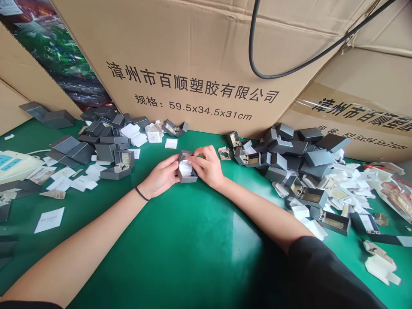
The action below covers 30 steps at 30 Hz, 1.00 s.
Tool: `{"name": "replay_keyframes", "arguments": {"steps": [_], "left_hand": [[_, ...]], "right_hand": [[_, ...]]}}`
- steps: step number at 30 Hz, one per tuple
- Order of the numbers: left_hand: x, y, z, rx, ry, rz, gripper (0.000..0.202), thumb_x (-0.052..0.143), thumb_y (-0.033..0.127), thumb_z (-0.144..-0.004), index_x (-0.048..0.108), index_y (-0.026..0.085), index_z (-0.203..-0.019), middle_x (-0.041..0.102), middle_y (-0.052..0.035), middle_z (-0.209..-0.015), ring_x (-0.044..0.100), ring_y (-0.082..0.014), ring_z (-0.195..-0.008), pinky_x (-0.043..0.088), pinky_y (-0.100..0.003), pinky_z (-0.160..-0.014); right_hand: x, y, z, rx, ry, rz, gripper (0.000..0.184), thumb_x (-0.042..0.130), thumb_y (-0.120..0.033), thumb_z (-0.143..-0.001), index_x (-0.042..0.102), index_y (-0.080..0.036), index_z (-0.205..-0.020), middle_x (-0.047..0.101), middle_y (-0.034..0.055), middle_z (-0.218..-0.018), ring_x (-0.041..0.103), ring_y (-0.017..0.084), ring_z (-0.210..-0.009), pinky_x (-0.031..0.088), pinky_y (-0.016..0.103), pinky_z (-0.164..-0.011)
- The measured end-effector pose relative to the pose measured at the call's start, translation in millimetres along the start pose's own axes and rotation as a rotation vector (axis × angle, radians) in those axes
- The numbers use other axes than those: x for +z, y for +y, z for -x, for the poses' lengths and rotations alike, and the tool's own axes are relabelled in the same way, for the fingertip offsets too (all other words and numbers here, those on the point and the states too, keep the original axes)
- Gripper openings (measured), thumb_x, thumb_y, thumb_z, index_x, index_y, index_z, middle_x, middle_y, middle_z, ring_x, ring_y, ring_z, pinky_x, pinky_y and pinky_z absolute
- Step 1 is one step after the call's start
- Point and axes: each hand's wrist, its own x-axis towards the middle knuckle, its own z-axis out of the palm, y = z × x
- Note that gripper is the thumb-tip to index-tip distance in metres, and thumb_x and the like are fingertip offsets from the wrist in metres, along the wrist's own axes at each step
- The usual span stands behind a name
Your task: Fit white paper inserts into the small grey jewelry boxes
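A small dark grey jewellery box (188, 177) stands with its lid raised at the middle of the table, a white insert (186, 166) showing inside it. My left hand (163, 175) grips the box from its left side, fingers closed along the edge. From the right, my right hand (207, 165) closes on the box, with its index finger bent over the top of the white insert. The tips of both thumbs are partly hidden, so I cannot tell exactly how the insert is held.
Piles of grey boxes lie at left (105, 151) and right (289, 148), among loose white paper inserts (343, 189). A printed white card (49, 220) lies on the green table (161, 257). Large cartons (193, 51) line the back; a black cable (289, 70) hangs before them.
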Motion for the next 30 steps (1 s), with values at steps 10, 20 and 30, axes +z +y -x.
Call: {"name": "replay_keyframes", "arguments": {"steps": [10,20,30], "left_hand": [[3.6,-2.1,4.7,0.103,-0.051,-0.170,0.023,0.057,0.028,-0.085,0.057,0.023,-0.107,0.056,-0.0032,-0.102,0.054,-0.0172,-0.090,0.050,-0.030,-0.071],[12.0,-1.9,8.8,0.263,0.151,-0.475,0.031,0.067,0.038,-0.075,0.058,0.019,-0.099,0.062,-0.0031,-0.092,0.058,-0.0184,-0.085,0.047,-0.029,-0.074],[-27.3,27.8,37.7,0.178,0.208,-0.433,0.035,0.067,0.041,-0.075,0.056,0.017,-0.097,0.070,-0.0094,-0.093,0.068,-0.0231,-0.076,0.054,-0.037,-0.072]], "right_hand": [[4.5,4.9,1.8,0.201,0.050,-0.117,0.029,0.059,-0.032,-0.083,0.050,-0.020,-0.107,0.051,-0.0003,-0.076,0.049,0.014,-0.066,0.045,0.027,-0.061],[0.4,-13.9,4.1,0.052,-0.152,-0.122,0.023,0.047,-0.027,-0.087,0.055,-0.018,-0.107,0.058,0.0012,-0.073,0.055,0.015,-0.070,0.048,0.027,-0.070],[17.8,-14.8,-13.4,0.037,-0.299,-0.086,0.025,0.040,-0.013,-0.087,0.064,-0.018,-0.091,0.067,0.0054,-0.093,0.060,0.017,-0.089,0.049,0.031,-0.081]]}}
